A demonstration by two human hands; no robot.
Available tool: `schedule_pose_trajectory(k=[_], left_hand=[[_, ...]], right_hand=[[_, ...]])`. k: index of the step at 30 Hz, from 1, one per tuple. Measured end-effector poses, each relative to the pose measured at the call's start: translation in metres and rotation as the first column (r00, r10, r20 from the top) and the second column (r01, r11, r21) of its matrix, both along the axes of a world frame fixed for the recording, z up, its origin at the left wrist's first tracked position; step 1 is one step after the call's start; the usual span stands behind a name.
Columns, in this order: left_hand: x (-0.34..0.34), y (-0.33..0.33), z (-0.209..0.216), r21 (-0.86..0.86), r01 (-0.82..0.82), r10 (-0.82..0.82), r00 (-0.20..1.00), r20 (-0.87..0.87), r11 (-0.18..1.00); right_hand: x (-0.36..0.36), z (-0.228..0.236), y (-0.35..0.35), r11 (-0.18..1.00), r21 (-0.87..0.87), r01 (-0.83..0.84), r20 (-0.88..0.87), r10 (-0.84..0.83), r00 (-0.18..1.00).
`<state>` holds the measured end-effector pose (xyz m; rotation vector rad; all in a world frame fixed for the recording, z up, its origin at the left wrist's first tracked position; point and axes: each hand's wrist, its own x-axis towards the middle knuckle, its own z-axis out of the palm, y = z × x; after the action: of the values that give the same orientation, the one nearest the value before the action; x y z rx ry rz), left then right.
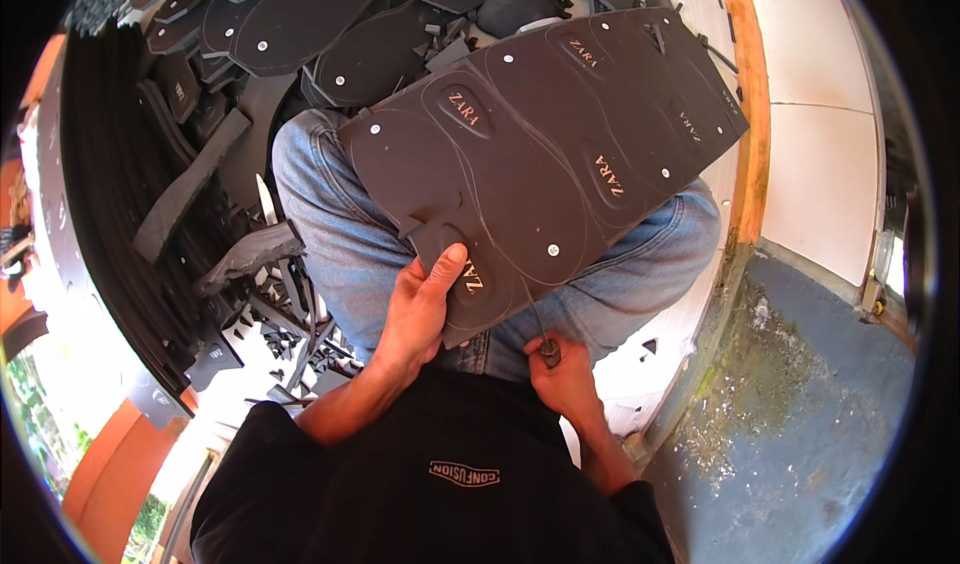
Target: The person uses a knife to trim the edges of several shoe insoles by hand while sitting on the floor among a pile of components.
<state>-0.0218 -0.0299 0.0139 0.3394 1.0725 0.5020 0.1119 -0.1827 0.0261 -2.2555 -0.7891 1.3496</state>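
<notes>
A dark foam sheet (520,154) lies tilted across my lap, marked with sole outlines, raised printed patches and small white dots. My left hand (425,299) grips its near left corner, thumb pressed on top and fingers underneath. A notch and a lifted flap show in the edge just above that thumb. My right hand (563,372) is closed round the dark handle of a thin-bladed cutting tool (549,352). The narrow blade points up from this hand and meets the sheet's near edge by an outline; its tip is hard to make out.
Cut black soles (300,26) are heaped beyond my knees. A tall stack of dark sheets (110,204) stands at the left, with foam strips (190,189) and scraps (290,349) beside it. A wooden edge (750,114) runs along the right, above a stained blue-grey floor (790,414).
</notes>
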Motion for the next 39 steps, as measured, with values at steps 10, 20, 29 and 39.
schedule_pose_trajectory(k=[10, 20, 29, 39], left_hand=[[-0.005, 0.004, 0.005, -0.006, 0.095, -0.096, 0.995, -0.029, 0.995], [-0.005, 0.004, 0.004, -0.012, 0.083, -0.083, 0.997, 0.001, 0.996], [-0.004, 0.003, 0.005, -0.039, 0.061, -0.06, 0.998, 0.004, 0.997], [0.004, 0.004, 0.012, -0.077, 0.072, -0.066, 0.995, 0.073, 0.994]], right_hand=[[0.001, -0.016, 0.024, 0.994, 0.021, -0.104, 0.077, 0.102, 0.992], [-0.002, -0.024, 0.052, 0.99, 0.066, -0.127, 0.105, 0.12, 0.987], [-0.009, -0.027, 0.072, 0.968, 0.211, -0.139, 0.035, 0.134, 0.99], [-0.022, -0.045, 0.088, 0.865, 0.486, -0.125, 0.187, 0.037, 0.982]])
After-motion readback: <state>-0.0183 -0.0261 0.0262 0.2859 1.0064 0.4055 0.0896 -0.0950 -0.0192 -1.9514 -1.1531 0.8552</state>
